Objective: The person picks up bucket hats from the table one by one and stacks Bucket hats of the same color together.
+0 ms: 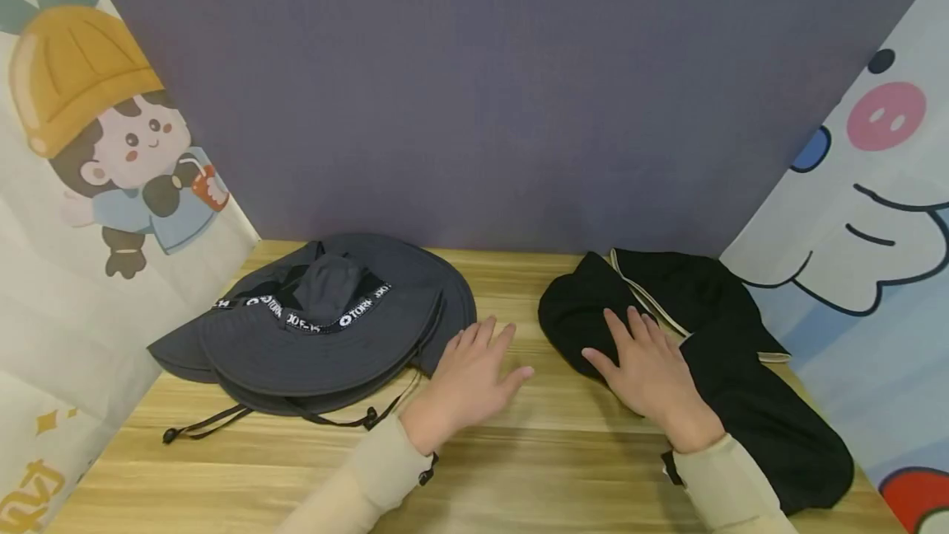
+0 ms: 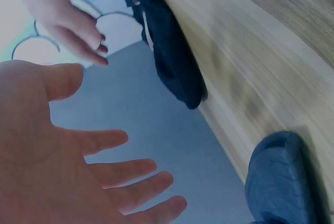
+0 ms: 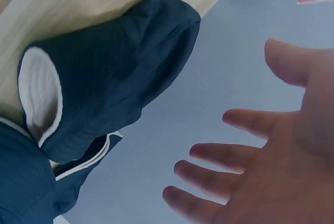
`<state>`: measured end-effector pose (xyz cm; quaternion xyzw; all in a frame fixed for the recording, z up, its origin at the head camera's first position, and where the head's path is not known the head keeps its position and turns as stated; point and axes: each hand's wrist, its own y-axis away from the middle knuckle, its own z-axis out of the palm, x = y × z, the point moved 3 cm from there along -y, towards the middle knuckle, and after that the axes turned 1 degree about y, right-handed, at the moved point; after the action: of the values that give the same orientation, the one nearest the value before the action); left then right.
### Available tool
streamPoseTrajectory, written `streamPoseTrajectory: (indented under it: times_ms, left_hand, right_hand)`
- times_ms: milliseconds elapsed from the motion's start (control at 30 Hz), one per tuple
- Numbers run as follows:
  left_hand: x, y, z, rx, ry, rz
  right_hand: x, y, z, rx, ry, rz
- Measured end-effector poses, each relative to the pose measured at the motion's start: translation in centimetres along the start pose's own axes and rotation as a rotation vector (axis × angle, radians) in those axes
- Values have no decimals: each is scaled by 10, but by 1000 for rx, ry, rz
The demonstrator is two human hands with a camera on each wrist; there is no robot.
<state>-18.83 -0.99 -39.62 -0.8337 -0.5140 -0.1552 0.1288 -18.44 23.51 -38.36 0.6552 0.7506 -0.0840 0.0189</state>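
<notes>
Dark grey wide-brimmed hats (image 1: 296, 361) with white-lettered bands lie stacked at the left of the table. My left hand (image 1: 469, 377), fingers spread, hovers beside their right brim and holds nothing. In the left wrist view, that hand (image 2: 62, 151) is in the air, apart from the grey hat (image 2: 279, 182). At the right lie several black cloth pieces (image 1: 771, 410) with cream edging, apparently hats. Above the nearest one is my right hand (image 1: 656, 373), palm down with fingers straight. The right wrist view has a gap between this hand (image 3: 261, 156) and the black cloth (image 3: 109, 72), whose opening shows a cream inside.
Black cords (image 1: 371, 417) with toggles trail from the grey hats onto the wooden table (image 1: 519, 468). A grey panel (image 1: 474, 105) stands behind. Cartoon-printed sheets flank the table at left (image 1: 44, 295) and right (image 1: 830, 386).
</notes>
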Motion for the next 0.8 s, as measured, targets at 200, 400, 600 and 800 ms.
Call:
streamPoseTrajectory:
  times_ms: [200,400,600,800]
  left_hand:
    - [13,-8,4,-21,-61,30]
    - [21,-16,7,-100,12,24]
    - [22,-28,10,-128,131,1]
    - [19,-39,17,-145,232,-51]
  right_hand:
    - [8,-7,-3,22,23,-20]
    - [15,-15,-2,12,51,-21]
    - [23,-22,3,9,76,-5]
    - [32,-30,6,12,97,-11]
